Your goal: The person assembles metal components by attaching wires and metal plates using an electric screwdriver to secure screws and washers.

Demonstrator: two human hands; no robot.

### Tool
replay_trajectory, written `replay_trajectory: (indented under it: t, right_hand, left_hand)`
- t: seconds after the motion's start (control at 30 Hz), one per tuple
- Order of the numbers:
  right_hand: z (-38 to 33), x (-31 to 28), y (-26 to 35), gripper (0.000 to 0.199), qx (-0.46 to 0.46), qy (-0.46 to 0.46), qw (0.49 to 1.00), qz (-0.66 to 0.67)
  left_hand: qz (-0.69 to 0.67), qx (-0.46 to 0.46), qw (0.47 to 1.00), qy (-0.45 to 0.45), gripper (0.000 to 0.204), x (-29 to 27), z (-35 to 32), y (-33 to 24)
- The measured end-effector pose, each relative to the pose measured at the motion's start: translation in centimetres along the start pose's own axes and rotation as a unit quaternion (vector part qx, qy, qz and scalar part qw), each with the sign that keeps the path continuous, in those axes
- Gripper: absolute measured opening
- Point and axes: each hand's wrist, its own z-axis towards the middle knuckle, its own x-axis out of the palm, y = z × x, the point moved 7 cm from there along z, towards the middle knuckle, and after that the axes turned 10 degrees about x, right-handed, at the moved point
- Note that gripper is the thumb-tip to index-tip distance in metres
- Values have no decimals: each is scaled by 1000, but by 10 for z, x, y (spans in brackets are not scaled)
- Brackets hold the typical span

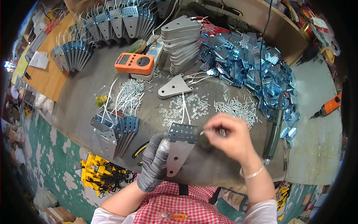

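In a grey knitted glove, my left hand (154,158) grips a tapered grey metal plate (181,153) by its left edge, holding it up over the near edge of the table. A bluish perforated bracket (182,132) covers the plate's wide end, and white wires (184,108) rise from there. My bare right hand (229,136) is closed in a pinch just right of the bracket, apart from it. Between its fingertips a small silver screw (203,132) pokes out, slightly blurred. Small nuts (171,112) and loose screws (238,110) lie scattered beyond both hands.
Left stands a row of bracketed plates (123,130). Behind are a single plate (174,87), a plate stack (181,41), an orange meter (134,63) and another screw pile (129,91). Blue brackets (242,56) heap up at right, near a dark power screwdriver (275,130) with a cord.
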Motion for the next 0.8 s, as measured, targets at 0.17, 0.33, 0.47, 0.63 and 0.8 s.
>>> replay_trajectory:
  t: [0.17, 0.33, 0.47, 0.63, 0.8]
  right_hand:
    - [-41, 8, -10, 14, 43, -63, 996, 41]
    - [-61, 8, 11, 19, -101, -181, 970, -125]
    - [-62, 14, 22, 25, -118, -146, 969, -163]
    - [-60, 18, 0, 22, 16, -118, 991, 55]
    - [-59, 22, 23, 21, -80, -139, 986, -48]
  left_hand:
    - [-2, 1, 999, 50, 40, 23, 3, -3]
    - [-39, 14, 999, 16, 37, 30, 2, 6]
    - [-9, 30, 999, 39, 35, 27, 2, 13]
    - [-29, 13, 999, 32, 32, 30, -2, 20]
    - [56, 62, 994, 67, 29, 39, -6, 1]
